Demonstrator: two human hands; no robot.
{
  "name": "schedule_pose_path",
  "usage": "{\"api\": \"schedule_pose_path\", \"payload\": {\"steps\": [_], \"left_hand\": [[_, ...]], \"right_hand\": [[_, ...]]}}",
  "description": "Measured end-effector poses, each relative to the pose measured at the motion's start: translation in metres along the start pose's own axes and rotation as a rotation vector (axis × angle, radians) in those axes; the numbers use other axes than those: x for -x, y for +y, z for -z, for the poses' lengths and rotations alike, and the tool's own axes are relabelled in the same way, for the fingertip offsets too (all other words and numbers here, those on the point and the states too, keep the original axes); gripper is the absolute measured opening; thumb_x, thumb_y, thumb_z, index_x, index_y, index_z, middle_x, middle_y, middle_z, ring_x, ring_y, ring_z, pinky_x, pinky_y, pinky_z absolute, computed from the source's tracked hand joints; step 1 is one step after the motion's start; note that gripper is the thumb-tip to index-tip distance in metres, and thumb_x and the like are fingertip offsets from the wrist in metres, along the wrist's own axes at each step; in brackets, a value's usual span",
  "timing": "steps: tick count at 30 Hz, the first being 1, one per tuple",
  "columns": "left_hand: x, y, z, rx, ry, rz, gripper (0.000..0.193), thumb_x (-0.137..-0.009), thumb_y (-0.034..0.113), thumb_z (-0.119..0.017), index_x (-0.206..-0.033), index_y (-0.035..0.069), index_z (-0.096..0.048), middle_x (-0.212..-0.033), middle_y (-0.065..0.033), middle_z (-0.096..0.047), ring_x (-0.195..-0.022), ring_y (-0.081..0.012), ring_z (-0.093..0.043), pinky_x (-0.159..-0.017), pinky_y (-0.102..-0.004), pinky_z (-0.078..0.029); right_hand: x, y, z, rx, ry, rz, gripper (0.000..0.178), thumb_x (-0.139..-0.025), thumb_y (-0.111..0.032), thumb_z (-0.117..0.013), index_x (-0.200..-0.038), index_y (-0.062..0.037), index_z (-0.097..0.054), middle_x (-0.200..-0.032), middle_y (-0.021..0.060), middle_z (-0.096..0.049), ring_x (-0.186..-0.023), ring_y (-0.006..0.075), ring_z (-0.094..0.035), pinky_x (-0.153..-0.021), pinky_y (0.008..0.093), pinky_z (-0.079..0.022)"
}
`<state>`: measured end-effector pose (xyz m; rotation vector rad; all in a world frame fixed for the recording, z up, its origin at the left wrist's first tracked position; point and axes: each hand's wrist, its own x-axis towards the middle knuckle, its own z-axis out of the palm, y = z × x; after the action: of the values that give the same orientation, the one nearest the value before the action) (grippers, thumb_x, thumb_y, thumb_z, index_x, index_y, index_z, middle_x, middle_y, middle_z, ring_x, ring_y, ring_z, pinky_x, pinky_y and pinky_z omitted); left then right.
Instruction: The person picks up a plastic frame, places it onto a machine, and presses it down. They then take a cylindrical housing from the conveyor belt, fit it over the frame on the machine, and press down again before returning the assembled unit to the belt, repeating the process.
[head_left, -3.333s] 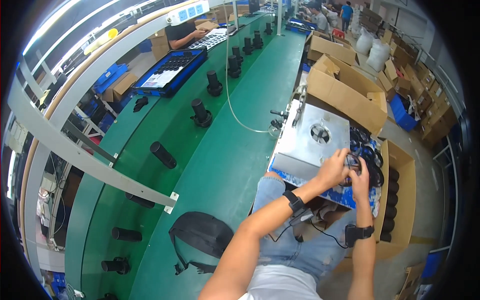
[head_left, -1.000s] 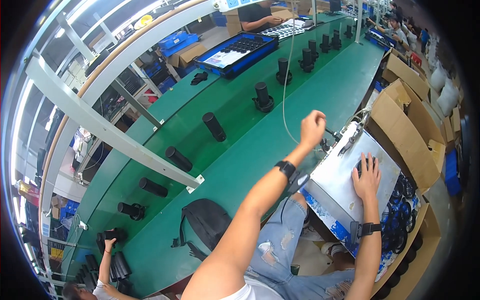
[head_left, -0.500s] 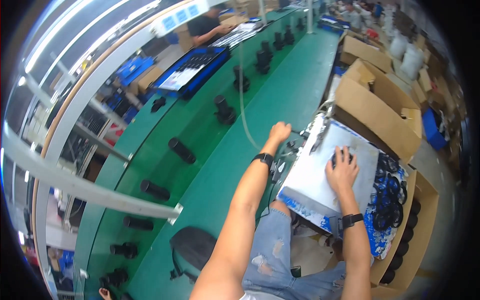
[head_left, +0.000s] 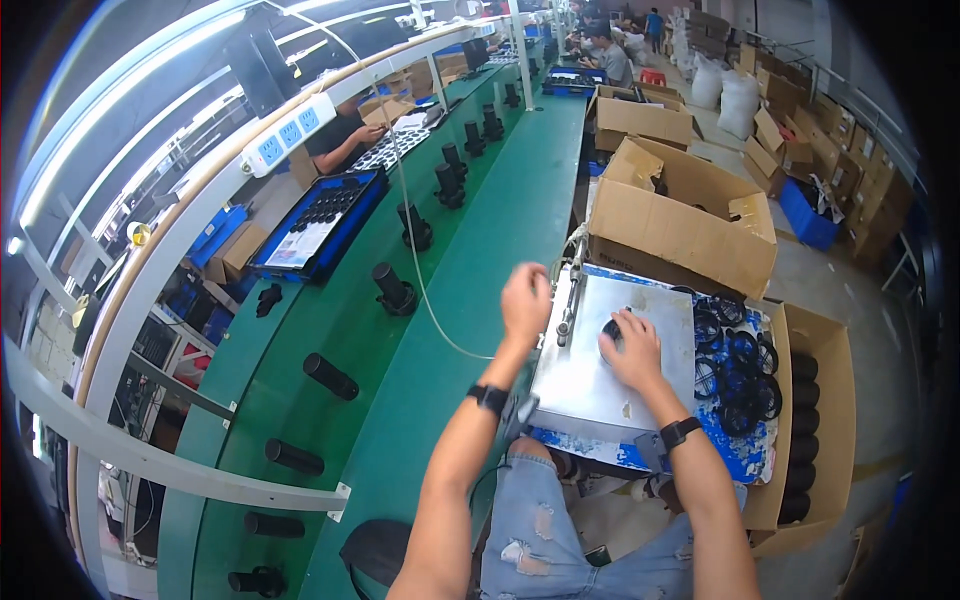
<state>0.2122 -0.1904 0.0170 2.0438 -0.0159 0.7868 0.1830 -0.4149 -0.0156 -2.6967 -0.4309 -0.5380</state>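
Note:
My right hand (head_left: 637,352) rests on a silver metal plate (head_left: 575,395). Its fingers close around a small black round part (head_left: 611,330), mostly covered by them. To its left, my left hand (head_left: 525,303) is raised at the plate's edge, beside a metal clamp-like fixture (head_left: 568,310). The left fingers are curled and slightly blurred; what they hold, if anything, is hidden. Several black spoked rings (head_left: 742,385) lie to the right of the plate on a worn blue-and-white surface (head_left: 765,465).
A green conveyor (head_left: 440,310) with black cylindrical parts (head_left: 330,376) runs along my left. A cardboard box (head_left: 680,215) stands beyond the plate; another, holding black round pieces (head_left: 798,430), is at right. A thin hose (head_left: 425,300) hangs at left. A co-worker (head_left: 340,140) sits across the conveyor.
The view has swung, shifting the scene leftward. My left hand has come up from beyond the plate's far left corner to beside the fixture. The right hand stays on the black round part.

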Motion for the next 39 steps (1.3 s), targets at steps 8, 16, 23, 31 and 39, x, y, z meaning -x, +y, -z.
{"api": "schedule_pose_path", "payload": {"steps": [8,16,23,31,39], "left_hand": [[0.089,0.039,-0.035,-0.293,-0.669,-0.384,0.036,-0.082,0.027,-0.066,-0.108,0.004,-0.057,-0.106,-0.0114,-0.061,-0.078,-0.0349,-0.066,-0.069,-0.0447,-0.054],[0.070,0.048,-0.053,-0.603,-0.993,-0.494,0.043,-0.088,0.041,-0.059,-0.107,0.003,-0.062,-0.107,-0.0141,-0.065,-0.088,-0.0309,-0.068,-0.072,-0.0419,-0.055],[0.086,0.038,-0.072,-0.506,-0.646,-0.455,0.040,-0.082,0.047,-0.064,-0.079,0.008,-0.071,-0.078,-0.0110,-0.070,-0.074,-0.0293,-0.069,-0.062,-0.0415,-0.055],[0.104,0.019,-0.048,-0.563,-0.599,-0.388,0.035,-0.080,0.041,-0.066,-0.097,0.010,-0.067,-0.098,-0.0096,-0.066,-0.084,-0.0259,-0.068,-0.068,-0.0394,-0.054],[0.078,-0.047,0.155,-0.780,-0.268,-0.599,0.019,-0.069,0.011,-0.059,-0.088,0.010,-0.062,-0.086,-0.0095,-0.060,-0.080,-0.0272,-0.060,-0.065,-0.0392,-0.049]], "right_hand": [[-0.038,0.018,0.028,0.124,-0.384,-0.176,0.046,-0.074,-0.032,-0.072,-0.106,-0.0014,-0.059,-0.106,0.0192,-0.064,-0.097,0.0354,-0.064,-0.083,0.0444,-0.052],[-0.066,-0.007,0.029,0.468,-0.708,-0.071,0.032,-0.075,-0.025,-0.068,-0.101,-0.0086,-0.073,-0.110,0.0137,-0.068,-0.103,0.0266,-0.066,-0.085,0.0370,-0.054],[-0.061,0.025,0.013,0.411,-0.419,0.095,0.027,-0.071,-0.020,-0.069,-0.094,-0.0061,-0.069,-0.097,0.0164,-0.068,-0.093,0.0332,-0.066,-0.079,0.0438,-0.053],[-0.043,0.042,-0.027,0.103,-0.160,0.203,0.028,-0.078,-0.024,-0.068,-0.090,0.0009,-0.063,-0.086,0.0224,-0.066,-0.081,0.0386,-0.064,-0.074,0.0461,-0.050],[0.053,0.075,0.018,-0.422,0.122,0.015,0.017,-0.089,-0.017,-0.061,-0.084,-0.0013,-0.058,-0.058,0.0071,-0.050,-0.051,0.0130,-0.046,-0.050,0.0301,-0.036]]}}
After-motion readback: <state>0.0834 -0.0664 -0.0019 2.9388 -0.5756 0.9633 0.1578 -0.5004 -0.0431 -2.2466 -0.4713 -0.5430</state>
